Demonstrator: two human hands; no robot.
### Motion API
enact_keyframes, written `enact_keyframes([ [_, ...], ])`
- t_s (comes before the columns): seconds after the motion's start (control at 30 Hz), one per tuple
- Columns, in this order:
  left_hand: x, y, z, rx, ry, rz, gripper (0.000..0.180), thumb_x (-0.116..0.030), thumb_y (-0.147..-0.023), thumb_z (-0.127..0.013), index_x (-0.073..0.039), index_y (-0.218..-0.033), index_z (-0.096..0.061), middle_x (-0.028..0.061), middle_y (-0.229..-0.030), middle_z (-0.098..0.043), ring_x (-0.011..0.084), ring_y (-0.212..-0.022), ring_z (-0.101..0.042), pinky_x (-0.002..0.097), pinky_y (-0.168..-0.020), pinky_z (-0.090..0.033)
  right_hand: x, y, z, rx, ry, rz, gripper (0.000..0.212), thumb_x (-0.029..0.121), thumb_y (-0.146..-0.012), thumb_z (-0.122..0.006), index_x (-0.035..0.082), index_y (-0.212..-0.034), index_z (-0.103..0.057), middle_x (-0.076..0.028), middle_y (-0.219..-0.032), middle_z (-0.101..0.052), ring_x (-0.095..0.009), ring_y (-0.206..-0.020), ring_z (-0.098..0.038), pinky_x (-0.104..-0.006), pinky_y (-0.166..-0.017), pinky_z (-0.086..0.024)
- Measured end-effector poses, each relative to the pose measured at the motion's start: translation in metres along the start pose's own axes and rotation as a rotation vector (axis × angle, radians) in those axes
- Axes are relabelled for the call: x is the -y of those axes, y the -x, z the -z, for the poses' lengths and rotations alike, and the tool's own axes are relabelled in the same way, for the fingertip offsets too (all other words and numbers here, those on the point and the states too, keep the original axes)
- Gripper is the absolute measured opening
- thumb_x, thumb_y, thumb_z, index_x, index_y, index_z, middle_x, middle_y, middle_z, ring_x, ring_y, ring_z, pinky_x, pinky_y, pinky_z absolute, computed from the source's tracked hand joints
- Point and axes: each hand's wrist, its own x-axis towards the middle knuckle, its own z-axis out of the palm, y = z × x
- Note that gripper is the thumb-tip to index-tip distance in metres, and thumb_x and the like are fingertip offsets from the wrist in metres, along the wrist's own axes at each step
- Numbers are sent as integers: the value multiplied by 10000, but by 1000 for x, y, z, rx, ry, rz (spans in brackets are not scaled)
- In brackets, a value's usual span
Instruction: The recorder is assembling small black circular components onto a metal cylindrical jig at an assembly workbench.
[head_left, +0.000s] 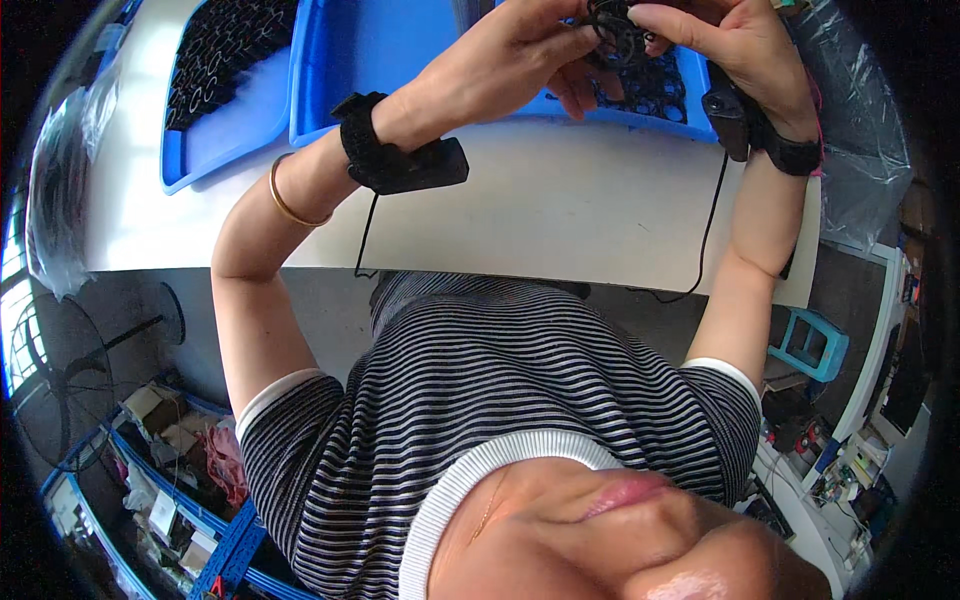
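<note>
At the top edge of the head view, my left hand (545, 50) and my right hand (725, 35) meet over a blue tray (690, 125). Between them is a small bunch of black ring-shaped parts (622, 35). The fingers of my right hand close on the bunch, thumb across its top. My left fingers also grip it from the other side, with some fingertips hanging lower. Loose black rings (655, 90) lie in the tray beneath. Fingers partly cover the bunch, and the frame's edge cuts off part of both hands.
At the left, a blue tray (175, 160) holds many black rings laid in rows. Another blue tray section (375, 60) adjoins it. Clear plastic sheeting (860, 130) hangs at the right table end. Cables (715, 215) run from both wrist devices over the white table (560, 200).
</note>
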Motion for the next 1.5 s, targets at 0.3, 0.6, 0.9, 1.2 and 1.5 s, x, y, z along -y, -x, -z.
enact_keyframes([
  [0.3,-4,1,-2,-17,0,56,232,-197,-1137,-399,5,-1159,-513,102,-926,-682,174,-807,-702,309,-749,-608,1,0,3,27,34,-64,235,57,-933,-741,17,-1155,-675,-25,-987,-690,-83,-856,-660,-237,-755,-555],
  [0.6,2,3,-2,0,84,20,239,-226,-1134,-421,-5,-1182,-499,123,-976,-697,189,-813,-710,318,-745,-611,-5,-1,1,40,-32,-64,258,27,-918,-752,21,-1154,-647,-24,-1042,-674,-87,-913,-658,-239,-814,-550],
  [0.9,10,7,5,65,324,51,276,-287,-1117,-468,-21,-1170,-517,121,-1020,-686,206,-857,-730,348,-789,-625,1,0,2,48,-65,-88,242,-8,-910,-746,6,-1130,-647,-26,-1017,-676,-84,-903,-659,-234,-792,-548],
  [1.2,8,11,3,9,258,-2,274,-285,-1104,-511,-20,-1133,-575,51,-983,-639,160,-897,-691,313,-806,-593,0,1,3,41,-115,-99,257,-7,-903,-761,-1,-1134,-648,-30,-1000,-681,-82,-874,-662,-228,-776,-551],
  [1.5,5,12,0,-62,256,6,314,-311,-1112,-499,-11,-1103,-593,41,-972,-603,117,-814,-609,276,-720,-517,0,-1,5,53,-145,-91,261,-12,-906,-756,-9,-1138,-636,-32,-968,-667,-83,-830,-656,-231,-739,-547],
])
